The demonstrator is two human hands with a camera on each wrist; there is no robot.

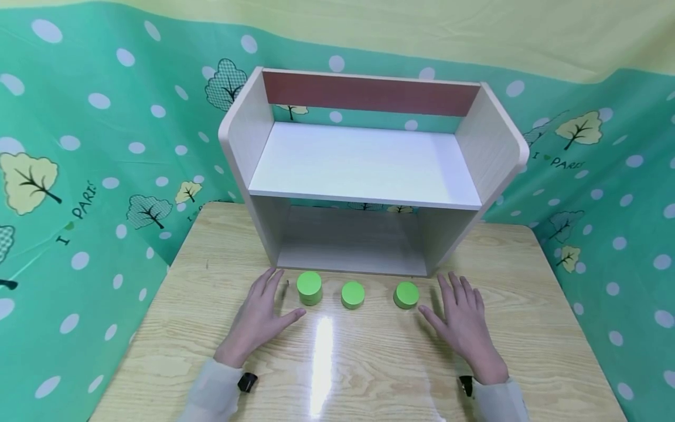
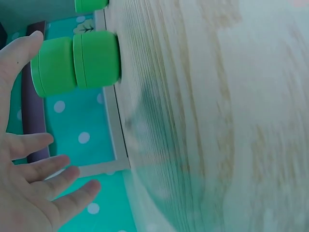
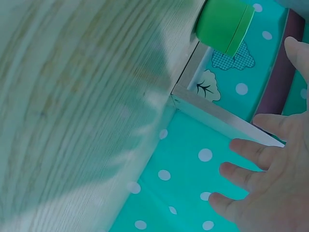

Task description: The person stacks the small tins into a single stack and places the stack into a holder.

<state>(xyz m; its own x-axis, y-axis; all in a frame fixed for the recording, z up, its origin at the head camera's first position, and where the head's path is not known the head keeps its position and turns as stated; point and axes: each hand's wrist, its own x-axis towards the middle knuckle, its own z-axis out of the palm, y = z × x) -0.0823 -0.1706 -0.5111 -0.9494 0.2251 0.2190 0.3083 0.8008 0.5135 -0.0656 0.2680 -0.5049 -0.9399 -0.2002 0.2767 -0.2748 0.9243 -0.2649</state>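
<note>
Round green lidded containers stand in a row on the table. In the left wrist view the left ones show as a stack of two [image 2: 96, 60]; the head view sees this stack [image 1: 309, 287] from above. A single container [image 1: 353, 295] stands in the middle and another [image 1: 406, 295] at the right. Beside the stack, my left hand [image 1: 259, 319] spreads its fingers, thumb pointing toward the containers, nothing held. My right hand [image 1: 464, 321] is likewise spread and holds nothing, its thumb tip close to the right container [image 3: 224, 26].
Behind the row stands a white two-level shelf [image 1: 364, 164] with a brown back strip [image 1: 369, 92]. The wooden table [image 1: 379, 375] reflects a bright light streak. A green dotted cloth [image 1: 105, 176] hangs around the back and sides.
</note>
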